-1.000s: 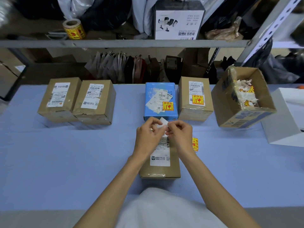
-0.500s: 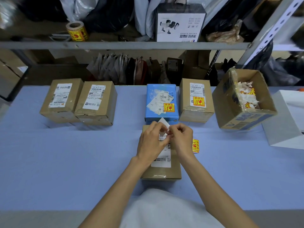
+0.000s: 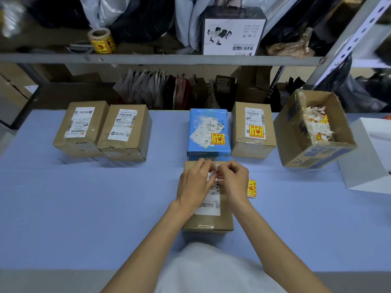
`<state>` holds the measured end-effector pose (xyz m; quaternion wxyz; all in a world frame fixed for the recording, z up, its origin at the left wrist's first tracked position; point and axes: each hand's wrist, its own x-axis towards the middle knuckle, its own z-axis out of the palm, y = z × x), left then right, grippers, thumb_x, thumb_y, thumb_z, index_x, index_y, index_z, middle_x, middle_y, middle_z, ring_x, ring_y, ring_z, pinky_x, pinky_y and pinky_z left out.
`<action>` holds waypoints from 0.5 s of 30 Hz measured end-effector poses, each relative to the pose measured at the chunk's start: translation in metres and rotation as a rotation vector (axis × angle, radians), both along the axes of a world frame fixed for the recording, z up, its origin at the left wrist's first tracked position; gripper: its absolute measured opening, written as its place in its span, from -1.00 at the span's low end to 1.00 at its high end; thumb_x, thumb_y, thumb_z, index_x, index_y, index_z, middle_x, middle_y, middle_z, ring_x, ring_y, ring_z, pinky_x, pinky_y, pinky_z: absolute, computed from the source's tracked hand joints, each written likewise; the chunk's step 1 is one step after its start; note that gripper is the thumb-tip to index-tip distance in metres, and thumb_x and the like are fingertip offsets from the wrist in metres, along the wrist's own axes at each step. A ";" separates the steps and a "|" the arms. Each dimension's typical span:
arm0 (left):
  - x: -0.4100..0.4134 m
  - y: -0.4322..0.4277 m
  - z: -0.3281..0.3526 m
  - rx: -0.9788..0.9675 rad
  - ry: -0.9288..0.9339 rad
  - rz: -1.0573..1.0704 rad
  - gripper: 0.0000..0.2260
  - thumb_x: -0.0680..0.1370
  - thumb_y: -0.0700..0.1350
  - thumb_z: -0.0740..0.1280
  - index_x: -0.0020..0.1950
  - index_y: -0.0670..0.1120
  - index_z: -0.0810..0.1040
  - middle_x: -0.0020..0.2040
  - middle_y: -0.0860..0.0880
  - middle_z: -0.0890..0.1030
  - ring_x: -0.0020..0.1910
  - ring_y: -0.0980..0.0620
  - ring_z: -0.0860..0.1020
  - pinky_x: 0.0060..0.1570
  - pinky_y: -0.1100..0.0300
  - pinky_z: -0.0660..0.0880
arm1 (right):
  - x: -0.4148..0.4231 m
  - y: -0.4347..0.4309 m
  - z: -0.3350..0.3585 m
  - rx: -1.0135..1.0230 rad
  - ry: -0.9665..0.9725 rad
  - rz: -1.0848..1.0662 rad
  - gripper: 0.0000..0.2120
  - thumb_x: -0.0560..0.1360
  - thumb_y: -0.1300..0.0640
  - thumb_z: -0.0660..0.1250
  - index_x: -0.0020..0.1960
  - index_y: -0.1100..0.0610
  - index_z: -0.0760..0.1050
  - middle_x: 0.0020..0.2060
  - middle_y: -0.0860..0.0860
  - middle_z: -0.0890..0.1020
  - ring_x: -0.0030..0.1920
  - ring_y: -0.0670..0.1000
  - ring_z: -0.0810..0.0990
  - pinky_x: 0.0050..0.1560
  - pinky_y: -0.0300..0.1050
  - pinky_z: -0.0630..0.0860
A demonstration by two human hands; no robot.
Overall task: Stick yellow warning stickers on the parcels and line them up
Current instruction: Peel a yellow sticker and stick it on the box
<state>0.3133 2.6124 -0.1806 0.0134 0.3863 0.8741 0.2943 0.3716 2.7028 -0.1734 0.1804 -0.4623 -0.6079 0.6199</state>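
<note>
On the blue table (image 3: 84,208), a brown parcel (image 3: 208,220) sits at 6 o'clock. Both forearms reach over it. The left hand (image 3: 193,185) and right hand (image 3: 233,180) meet knuckles-up, their curled fingertips together pinching a white paper scrap (image 3: 212,176). A yellow sticker (image 3: 251,188) lies at the right hand's 3 o'clock.

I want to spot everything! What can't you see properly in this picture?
Head view only:
small white paper piece: mostly covered by the left hand and right hand pinching it.
brown cardboard parcel: far half under the hands.
white rectangular box: cut by right edge.
white shipping label: print too small.
</note>
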 end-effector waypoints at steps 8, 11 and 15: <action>-0.001 -0.001 0.004 -0.009 0.002 -0.015 -0.91 0.58 -0.07 0.30 0.02 -0.06 0.50 -0.05 0.02 0.57 -0.15 -0.03 0.57 -0.23 0.10 0.50 | 0.004 -0.002 0.008 -0.051 0.188 -0.095 -0.80 0.44 0.31 0.24 -0.27 0.31 0.60 -0.33 0.15 0.64 -0.26 0.04 0.60 -0.28 -0.16 0.51; -0.004 -0.003 0.005 0.049 -0.184 0.103 -0.95 0.56 -0.06 0.32 -0.02 -0.02 0.50 -0.06 0.07 0.59 -0.09 0.09 0.54 -0.14 0.20 0.49 | 0.006 0.008 0.005 -0.031 0.166 -0.140 -0.81 0.44 0.21 0.26 -0.25 0.21 0.62 -0.30 0.11 0.65 -0.23 0.03 0.59 -0.24 -0.09 0.51; -0.010 -0.003 0.010 0.259 -0.657 0.265 -0.94 0.52 -0.08 0.39 -0.05 -0.03 0.55 -0.10 0.08 0.62 -0.08 0.14 0.57 -0.16 0.35 0.45 | 0.010 0.017 -0.006 0.027 0.026 0.017 -0.95 0.46 0.22 0.37 -0.15 0.12 0.59 -0.20 0.05 0.67 -0.12 0.05 0.63 -0.11 -0.06 0.57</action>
